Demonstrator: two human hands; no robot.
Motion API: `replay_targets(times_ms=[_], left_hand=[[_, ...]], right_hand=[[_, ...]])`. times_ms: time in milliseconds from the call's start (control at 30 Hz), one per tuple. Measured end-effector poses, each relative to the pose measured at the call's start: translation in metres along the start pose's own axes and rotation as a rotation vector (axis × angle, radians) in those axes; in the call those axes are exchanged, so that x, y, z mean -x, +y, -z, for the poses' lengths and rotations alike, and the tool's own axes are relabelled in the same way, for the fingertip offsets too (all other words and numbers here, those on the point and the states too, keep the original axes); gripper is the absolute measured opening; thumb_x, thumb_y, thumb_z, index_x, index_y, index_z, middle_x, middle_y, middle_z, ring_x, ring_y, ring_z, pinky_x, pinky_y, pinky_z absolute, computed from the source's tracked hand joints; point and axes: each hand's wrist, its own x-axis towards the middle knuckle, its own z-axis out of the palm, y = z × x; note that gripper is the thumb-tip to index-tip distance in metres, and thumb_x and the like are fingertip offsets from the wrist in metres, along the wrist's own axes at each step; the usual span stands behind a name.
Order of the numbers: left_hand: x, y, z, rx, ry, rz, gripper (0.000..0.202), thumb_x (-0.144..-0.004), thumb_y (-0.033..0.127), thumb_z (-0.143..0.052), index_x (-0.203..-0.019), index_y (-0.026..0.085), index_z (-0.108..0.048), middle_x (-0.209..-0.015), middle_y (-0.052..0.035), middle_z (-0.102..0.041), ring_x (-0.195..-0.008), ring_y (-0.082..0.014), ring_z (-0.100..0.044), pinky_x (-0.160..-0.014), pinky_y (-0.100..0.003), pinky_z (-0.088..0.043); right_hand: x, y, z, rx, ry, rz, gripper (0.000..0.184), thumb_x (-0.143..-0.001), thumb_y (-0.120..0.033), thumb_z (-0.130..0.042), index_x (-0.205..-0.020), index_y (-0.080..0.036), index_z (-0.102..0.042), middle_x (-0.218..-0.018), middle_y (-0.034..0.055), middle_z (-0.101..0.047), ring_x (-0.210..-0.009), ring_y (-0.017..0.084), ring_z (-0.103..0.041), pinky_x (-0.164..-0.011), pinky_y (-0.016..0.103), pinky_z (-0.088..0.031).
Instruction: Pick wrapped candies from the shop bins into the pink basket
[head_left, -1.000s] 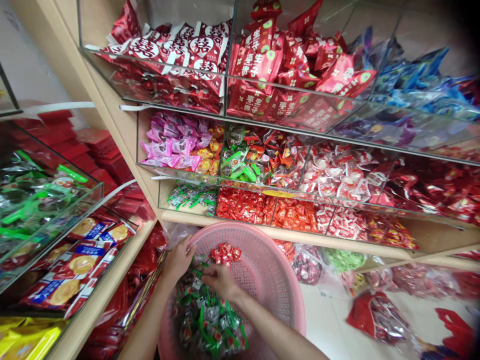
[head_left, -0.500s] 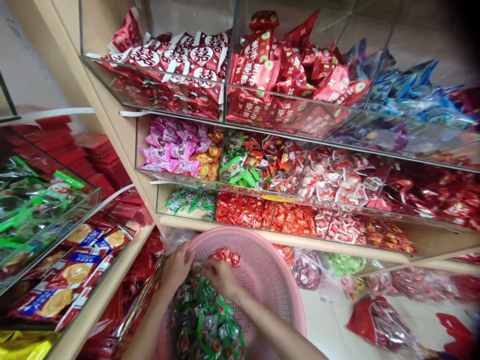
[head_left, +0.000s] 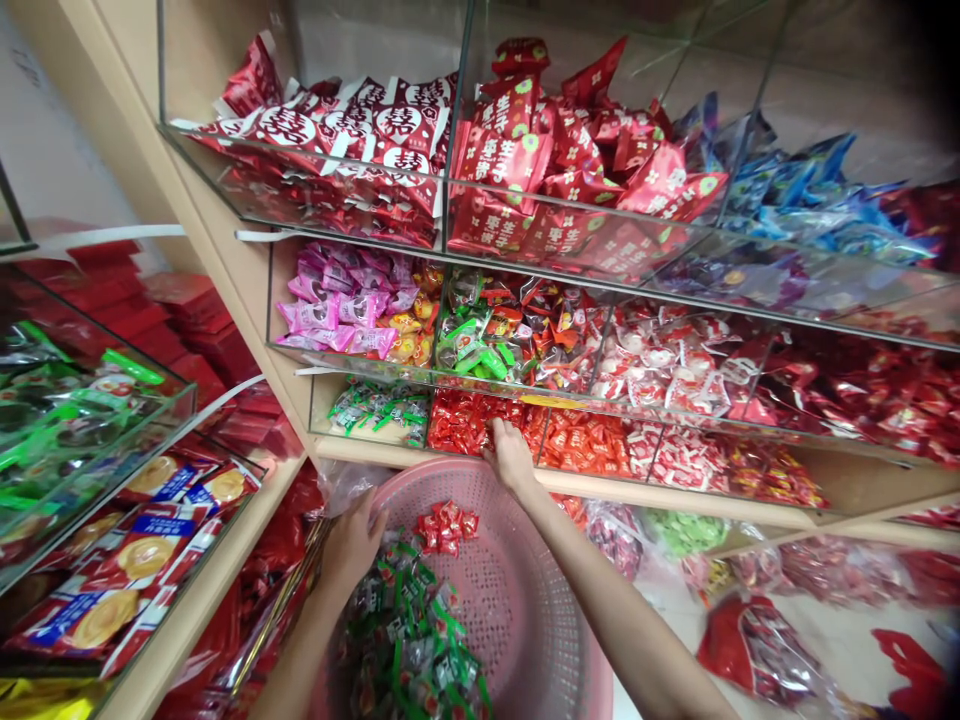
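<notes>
A pink perforated plastic basket (head_left: 551, 585) stands below the shelves. My left hand (head_left: 358, 537) grips its left rim, fingers curled over the edge. Inside lie many candies in clear and green wrappers (head_left: 420, 640), with a small heap of red-wrapped candies (head_left: 448, 527) behind them. My right hand (head_left: 512, 458) is at the front of the lowest shelf, over the bin of red-wrapped candies (head_left: 457, 422). Its fingers are bent inward, the fingertips partly hidden, and whatever they hold cannot be made out.
Clear-fronted bins of pink (head_left: 341, 300), red and blue packets (head_left: 817, 190) rise above the basket. A wooden shelf edge (head_left: 600, 487) runs right behind its rim. Packaged biscuits (head_left: 142, 560) fill the left-hand shelf. Bagged sweets (head_left: 761, 645) lie on the floor at right.
My right hand has moved from above the candies in the basket up and right to the red candy bin. The small red heap shows more fully. My left hand stays at the rim.
</notes>
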Motion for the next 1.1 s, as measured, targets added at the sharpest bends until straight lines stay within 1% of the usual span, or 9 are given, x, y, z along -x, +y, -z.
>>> replay_targets(times_ms=[133, 267, 367, 567, 733, 900, 1100], left_hand=[[0.0, 0.0, 0.0, 0.004, -0.014, 0.009, 0.046, -0.089, 0.034, -0.037, -0.128, 0.012, -0.046, -0.125, -0.0136, -0.057, -0.114, -0.0227, -0.055, -0.094, -0.036, -0.045], [0.0, 0.0, -0.002, -0.003, 0.001, 0.001, 0.045, -0.089, 0.033, -0.038, -0.128, 0.014, -0.047, -0.124, -0.0129, -0.058, -0.113, -0.0223, -0.055, -0.095, -0.036, -0.044], [0.0, -0.001, -0.003, -0.006, 0.022, -0.012, 0.044, -0.088, 0.033, -0.04, -0.127, 0.014, -0.048, -0.124, -0.0125, -0.058, -0.113, -0.0222, -0.055, -0.095, -0.036, -0.045], [0.001, 0.0, -0.002, -0.019, 0.015, -0.026, 0.045, -0.089, 0.032, -0.038, -0.127, 0.011, -0.047, -0.125, -0.0146, -0.057, -0.114, -0.0235, -0.055, -0.094, -0.037, -0.045], [0.001, 0.0, -0.002, -0.053, 0.015, -0.025, 0.046, -0.089, 0.034, -0.037, -0.128, 0.01, -0.047, -0.127, -0.0145, -0.056, -0.115, -0.0239, -0.054, -0.096, -0.036, -0.043], [0.002, 0.001, -0.001, -0.061, 0.013, -0.029, 0.046, -0.089, 0.033, -0.037, -0.129, 0.012, -0.046, -0.126, -0.0136, -0.057, -0.114, -0.0239, -0.055, -0.094, -0.037, -0.044], [0.003, 0.002, -0.003, -0.08, 0.034, -0.043, 0.045, -0.088, 0.031, -0.04, -0.128, 0.012, -0.047, -0.124, -0.0138, -0.058, -0.114, -0.0237, -0.054, -0.094, -0.037, -0.044]], right_hand=[[-0.002, -0.001, 0.003, 0.054, -0.047, 0.042, 0.031, -0.082, -0.019, -0.051, -0.112, -0.019, -0.044, -0.108, 0.0102, -0.057, -0.098, 0.022, -0.051, -0.079, 0.031, -0.037], [-0.006, 0.003, 0.013, 0.05, -0.027, 0.1, 0.032, -0.083, -0.02, -0.049, -0.115, -0.019, -0.044, -0.108, 0.01, -0.057, -0.099, 0.022, -0.049, -0.081, 0.031, -0.036], [-0.015, 0.004, 0.021, 0.111, -0.031, 0.123, 0.03, -0.084, -0.016, -0.046, -0.114, -0.019, -0.047, -0.111, 0.0107, -0.055, -0.103, 0.022, -0.048, -0.083, 0.031, -0.037], [-0.033, 0.0, 0.024, 0.235, -0.152, 0.175, 0.031, -0.083, -0.005, -0.04, -0.109, -0.016, -0.053, -0.116, 0.0126, -0.052, -0.102, 0.021, -0.052, -0.08, 0.03, -0.04], [-0.037, -0.003, 0.027, 0.256, -0.197, 0.163, 0.03, -0.084, -0.005, -0.039, -0.108, -0.016, -0.055, -0.118, 0.0141, -0.05, -0.103, 0.022, -0.053, -0.078, 0.029, -0.041], [-0.032, -0.002, 0.033, 0.211, -0.186, 0.188, 0.027, -0.086, -0.008, -0.041, -0.108, -0.017, -0.053, -0.117, 0.0135, -0.049, -0.1, 0.02, -0.054, -0.076, 0.028, -0.041], [-0.002, -0.005, 0.042, 0.11, -0.078, 0.26, 0.016, -0.086, -0.014, -0.044, -0.098, -0.018, -0.053, -0.105, 0.0079, -0.052, -0.091, 0.017, -0.053, -0.072, 0.025, -0.039]])
